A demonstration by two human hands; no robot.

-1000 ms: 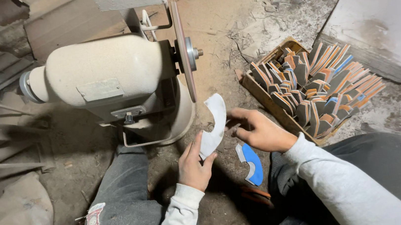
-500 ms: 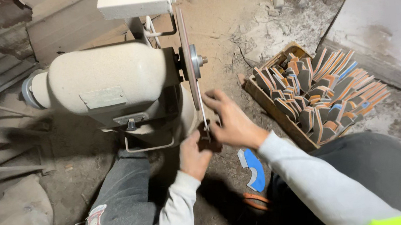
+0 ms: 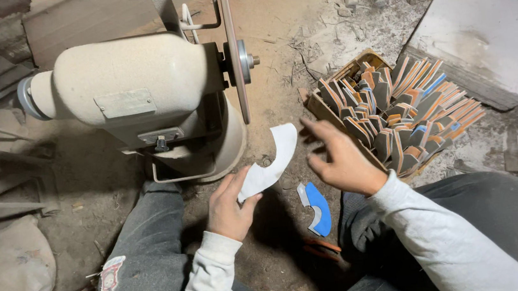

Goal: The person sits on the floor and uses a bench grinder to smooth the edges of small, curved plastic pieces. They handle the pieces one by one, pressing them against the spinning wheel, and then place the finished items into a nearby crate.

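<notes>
White and curved, the flat cut piece (image 3: 271,161) is pinched at its lower end by the left hand (image 3: 230,206), just below the thin disc (image 3: 234,55) of the cream grinding machine (image 3: 139,100). To its right the right hand (image 3: 337,159) hovers with fingers spread, holding nothing. Past that hand, a wooden crate (image 3: 390,115) on the dusty floor (image 3: 298,26) is packed with upright curved pieces in orange, grey and blue. One blue piece (image 3: 317,208) lies on the floor between the knees.
</notes>
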